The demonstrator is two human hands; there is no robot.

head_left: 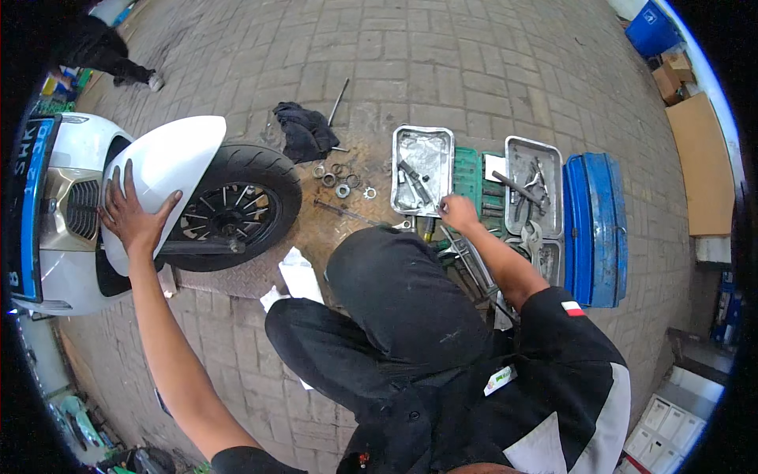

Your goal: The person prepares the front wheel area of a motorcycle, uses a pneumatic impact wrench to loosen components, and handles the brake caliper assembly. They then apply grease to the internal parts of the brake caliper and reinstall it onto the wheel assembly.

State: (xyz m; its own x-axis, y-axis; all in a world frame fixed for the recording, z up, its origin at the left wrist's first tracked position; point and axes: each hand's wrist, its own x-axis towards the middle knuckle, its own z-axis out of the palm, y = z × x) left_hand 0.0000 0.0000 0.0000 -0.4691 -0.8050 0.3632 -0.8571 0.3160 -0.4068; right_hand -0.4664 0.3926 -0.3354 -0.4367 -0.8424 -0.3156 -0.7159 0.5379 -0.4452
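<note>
Five left fingers (129, 186) splay wide on the white fender (180, 158), its rim and the wheel (286, 188) just right of them; paving (442, 67) opens ahead. Right fingers (448, 206) bunch narrowly at the near corner of the metal tray (433, 144), any hold unclear; a blue case (604, 229) stands farther right.

The white curved fender (175, 158) looks like smooth, glossy plastic, and the black treaded tyre (290, 188) like matt rubber. The leftmost silver rectangular tray (422, 144) is shiny metal, the black crumpled rag (304, 130) soft-looking matt cloth, and the brown floor plate (312, 237) rough, patterned metal.
</note>
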